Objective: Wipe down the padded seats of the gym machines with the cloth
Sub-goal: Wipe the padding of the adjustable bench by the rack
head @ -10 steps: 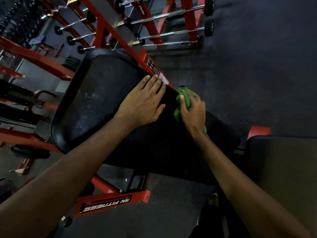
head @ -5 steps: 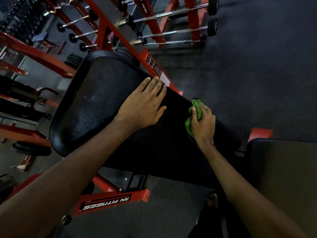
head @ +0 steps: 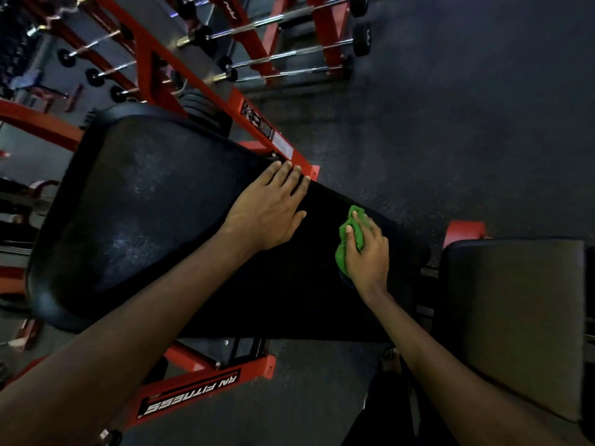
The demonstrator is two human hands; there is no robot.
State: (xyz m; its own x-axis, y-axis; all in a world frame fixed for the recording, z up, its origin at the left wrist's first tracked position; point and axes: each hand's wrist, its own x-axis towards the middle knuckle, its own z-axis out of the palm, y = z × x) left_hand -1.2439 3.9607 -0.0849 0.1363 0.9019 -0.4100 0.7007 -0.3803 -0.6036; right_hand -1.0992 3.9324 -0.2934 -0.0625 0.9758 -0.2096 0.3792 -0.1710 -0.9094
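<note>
A long black padded bench pad (head: 154, 207) slants across the head view on a red frame. My left hand (head: 270, 210) lies flat on the pad's far edge, fingers straight. My right hand (head: 367, 252) grips a bunched green cloth (head: 349, 239) and presses it on the pad's narrow lower end. A second padded seat (head: 515, 317), grey-black, sits at the right, apart from both hands.
Red machine frame (head: 193, 397) with a white logo runs below the pad. A red rack of barbells (head: 289, 53) stands at the back. Dark rubber floor (head: 450, 123) spreads to the right. My foot (head: 391, 362) shows beneath the pad.
My right hand has slid the green cloth down the pad toward its narrow end. My left hand has stayed flat on the pad's far edge.
</note>
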